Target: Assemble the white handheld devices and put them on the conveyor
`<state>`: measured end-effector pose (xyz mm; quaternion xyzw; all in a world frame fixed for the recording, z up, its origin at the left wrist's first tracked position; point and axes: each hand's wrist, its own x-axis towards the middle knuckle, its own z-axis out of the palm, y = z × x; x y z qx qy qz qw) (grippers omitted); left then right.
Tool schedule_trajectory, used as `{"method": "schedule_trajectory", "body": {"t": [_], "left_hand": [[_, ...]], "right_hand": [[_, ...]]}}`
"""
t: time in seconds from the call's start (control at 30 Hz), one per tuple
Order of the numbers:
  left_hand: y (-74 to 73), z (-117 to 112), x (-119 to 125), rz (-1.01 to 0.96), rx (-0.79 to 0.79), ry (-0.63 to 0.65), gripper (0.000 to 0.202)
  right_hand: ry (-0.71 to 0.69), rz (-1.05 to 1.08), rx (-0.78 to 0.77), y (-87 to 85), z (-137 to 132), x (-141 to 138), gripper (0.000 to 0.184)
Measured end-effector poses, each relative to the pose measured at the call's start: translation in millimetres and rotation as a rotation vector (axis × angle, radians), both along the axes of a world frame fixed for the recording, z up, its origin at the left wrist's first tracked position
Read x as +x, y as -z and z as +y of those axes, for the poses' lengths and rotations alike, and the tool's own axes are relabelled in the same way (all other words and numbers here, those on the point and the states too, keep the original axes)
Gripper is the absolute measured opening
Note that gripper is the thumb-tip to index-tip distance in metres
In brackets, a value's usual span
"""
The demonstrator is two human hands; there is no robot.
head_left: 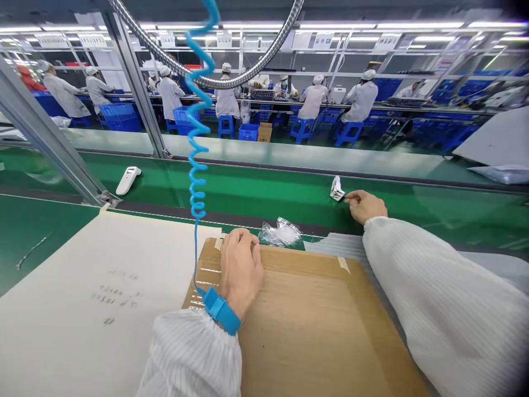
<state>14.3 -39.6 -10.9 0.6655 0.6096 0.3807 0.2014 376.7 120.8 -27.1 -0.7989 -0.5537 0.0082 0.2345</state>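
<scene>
My right hand (366,207) reaches over the green belt, its thumb and fingers pinched together at the near edge of a small white piece (336,189) with a dark lower edge. What exactly the piece is, I cannot make out. On the far left part of a brown cardboard sheet (314,309) rests my left hand (241,264), fingers curled and close together. Its fingertips are hidden, so anything under them does not show. A blue wrist strap (222,310) with a coiled cord (197,127) is around the left wrist. Crumpled clear plastic (281,232) lies just beyond the cardboard.
A white handheld device (128,181) lies on the green belt (248,187) to the left. White board (103,298) with handwriting covers the left of the table. A metal post (53,127) and flexible metal hose (231,82) stand in front. Several people work beyond.
</scene>
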Motion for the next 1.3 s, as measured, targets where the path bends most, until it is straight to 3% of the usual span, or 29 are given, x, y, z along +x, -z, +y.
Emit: {"method": "schedule_trajectory", "body": {"t": [0.17, 0.27, 0.4, 0.5, 0.63, 0.73, 0.83, 0.9, 1.0, 1.13, 1.3], "left_hand": [[-1.6, -0.5, -1.2, -0.015, 0.028, -0.008, 0.013], [-1.9, -0.6, -1.4, -0.017, 0.022, -0.012, 0.013], [-1.9, -0.9, -0.8, -0.016, -0.005, 0.006, 0.013], [-2.1, -1.5, -0.5, -0.029, 0.006, 0.01, 0.013], [-5.7, -4.1, 0.3, -0.089, 0.084, 0.047, 0.013], [-13.3, -8.1, 1.4, -0.142, 0.185, 0.084, 0.029], [-23.6, -14.0, 3.0, -0.252, 0.139, 0.217, 0.044], [-29.6, -18.3, 4.2, -0.353, -0.069, 0.411, 0.039], [-34.7, -23.3, 5.7, -0.421, -0.344, 0.612, 0.03], [-33.6, -25.8, 7.0, -0.331, -0.309, 0.476, 0.02], [-28.3, -21.8, 8.1, -0.264, -0.275, 0.435, 0.016]], "right_hand": [[0.027, 0.053, -0.028, -13.0, -4.4, -7.7, 0.04], [-0.008, 0.079, -0.026, -10.4, 5.5, -19.1, 0.046], [-0.027, 0.125, -0.015, -2.0, 16.8, -40.3, 0.042], [-0.05, 0.162, 0.036, -12.7, 7.8, -59.1, 0.039], [-0.248, 0.276, 0.1, -58.6, -39.6, -87.4, 0.041], [-0.47, 0.519, 0.083, -93.9, -94.2, -111.2, 0.042], [-0.566, 0.66, 0.0, -107.2, -144.2, -134.6, 0.048], [-0.59, 0.675, -0.003, -102.2, -166.7, -146.7, 0.048], [-0.583, 0.556, 0.102, -86.0, -183.5, -156.0, 0.042], [-0.644, 0.198, 0.339, -74.7, -188.0, -157.7, 0.026], [-0.681, -0.336, 0.407, -75.9, -188.5, -163.3, 0.021]]}}
